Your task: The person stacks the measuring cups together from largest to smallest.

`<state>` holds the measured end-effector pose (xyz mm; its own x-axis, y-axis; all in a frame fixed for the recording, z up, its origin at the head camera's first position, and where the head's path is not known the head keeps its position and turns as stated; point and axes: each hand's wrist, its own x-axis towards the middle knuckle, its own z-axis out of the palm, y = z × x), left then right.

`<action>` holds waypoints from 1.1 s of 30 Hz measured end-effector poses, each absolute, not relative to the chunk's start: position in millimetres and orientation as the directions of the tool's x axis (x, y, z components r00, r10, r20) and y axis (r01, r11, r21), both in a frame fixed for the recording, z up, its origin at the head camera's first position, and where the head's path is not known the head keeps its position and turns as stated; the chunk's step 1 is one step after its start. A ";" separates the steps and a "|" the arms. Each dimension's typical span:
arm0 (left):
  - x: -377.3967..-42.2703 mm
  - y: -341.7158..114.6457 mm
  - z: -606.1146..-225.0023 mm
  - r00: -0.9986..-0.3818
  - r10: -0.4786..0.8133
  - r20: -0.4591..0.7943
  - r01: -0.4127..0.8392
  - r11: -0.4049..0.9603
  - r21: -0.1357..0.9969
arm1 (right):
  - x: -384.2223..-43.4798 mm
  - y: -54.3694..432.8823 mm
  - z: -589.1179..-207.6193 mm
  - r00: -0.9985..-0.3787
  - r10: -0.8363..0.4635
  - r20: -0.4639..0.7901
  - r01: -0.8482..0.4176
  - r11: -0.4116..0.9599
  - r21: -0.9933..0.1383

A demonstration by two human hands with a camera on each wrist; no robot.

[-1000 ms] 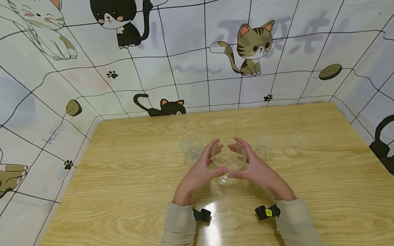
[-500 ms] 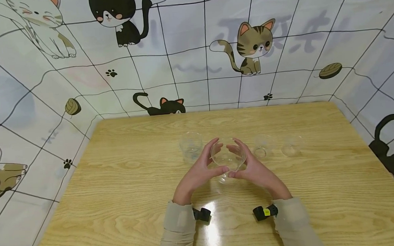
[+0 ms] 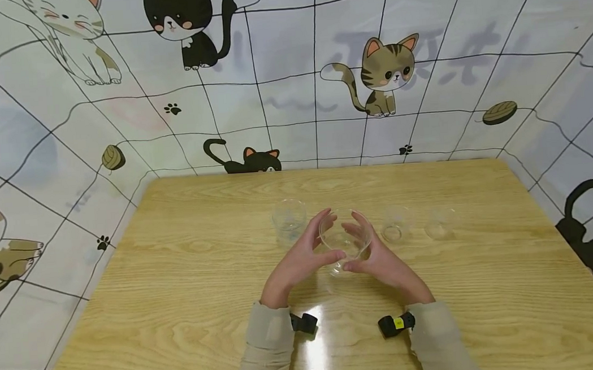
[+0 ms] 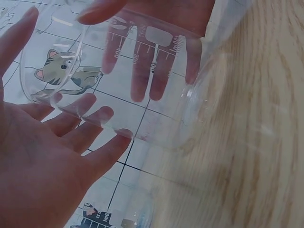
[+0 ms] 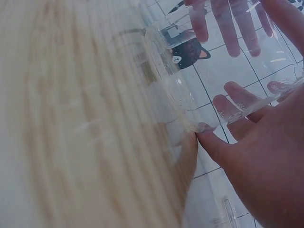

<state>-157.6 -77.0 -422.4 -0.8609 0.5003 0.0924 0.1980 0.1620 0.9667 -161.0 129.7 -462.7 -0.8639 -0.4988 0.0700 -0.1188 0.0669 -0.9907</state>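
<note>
Clear, colourless, round-walled beaker (image 3: 344,240) is held mouth upward between both hands, about midway across the pale wood-grain worktop (image 3: 180,282) and well in from its far edge. White printed measuring marks (image 4: 145,45) show on its wall in the left wrist view. Glass or plastic, I cannot tell, nor whether its base rests on the wood or sits just above it.

The left hand (image 3: 305,259) curves around one side, the right hand (image 3: 384,259) around the other; fingers reach toward the far wall and the thumbs lie on the near side, their tips close together. Both hands hold the beaker. Such a two-sided hold probably serves to steady a wide, smooth vessel that one palm would span less securely.

Left of it, closer to the far edge, stands a second transparent beaker (image 3: 289,222); whether it contains liquid is unclear. Right of the hands are a see-through vessel with a ring-like base (image 3: 394,231) and, nearer the right edge, another faint, transparent round vessel (image 3: 439,227). These three make a loose row along the far edge, perhaps set apart so that none gets knocked.

Beige sleeves (image 3: 268,345) cover the forearms; beyond the far edge hangs a white, cat-printed backdrop (image 3: 291,106).
</note>
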 end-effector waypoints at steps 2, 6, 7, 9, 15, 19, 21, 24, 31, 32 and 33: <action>-160.4 -75.1 -426.6 -0.864 0.495 0.095 0.210 0.182 0.961 | -160.6 130.8 -462.6 -0.867 -0.494 0.071 -0.114 0.059 -0.992; -162.5 -72.4 -427.2 -0.860 0.499 0.105 0.231 0.199 0.952 | -160.8 133.7 -461.1 -0.862 -0.501 0.080 -0.115 0.039 -0.993; -162.6 -71.8 -425.9 -0.860 0.499 0.105 0.236 0.207 0.949 | -161.1 134.3 -460.3 -0.860 -0.504 0.083 -0.114 0.031 -0.993; -162.3 -70.6 -421.4 -0.856 0.503 0.116 0.257 0.221 0.941 | -162.1 135.2 -459.2 -0.856 -0.508 0.097 -0.117 0.008 -0.993; -151.9 -67.3 -391.1 -0.848 0.511 0.143 0.310 0.260 0.914 | -164.0 137.0 -461.1 -0.859 -0.495 0.133 -0.142 -0.020 -0.990; -140.5 -67.0 -372.7 -0.876 0.463 0.133 0.281 0.268 0.921 | -162.2 137.8 -465.2 -0.861 -0.494 0.123 -0.152 0.020 -0.988; -137.1 -67.1 -369.3 -0.897 0.413 0.159 0.282 0.256 0.925 | -160.3 137.5 -466.3 -0.866 -0.489 0.105 -0.149 0.053 -0.987; -134.8 -67.4 -367.8 -0.924 0.288 0.253 0.317 0.202 0.927 | -158.3 136.6 -467.5 -0.877 -0.474 0.080 -0.137 0.087 -0.987; -139.5 -79.7 -376.3 -0.898 -0.090 0.431 0.419 0.129 0.899 | -161.5 134.1 -471.9 -0.869 -0.488 0.076 -0.145 0.104 -0.984; -141.6 -82.6 -379.6 -0.890 -0.135 0.435 0.419 0.136 0.898 | -161.8 134.0 -472.0 -0.868 -0.491 0.076 -0.146 0.105 -0.984; -143.6 -85.4 -383.2 -0.885 -0.178 0.430 0.409 0.147 0.901 | -161.8 134.0 -471.6 -0.867 -0.492 0.076 -0.147 0.106 -0.984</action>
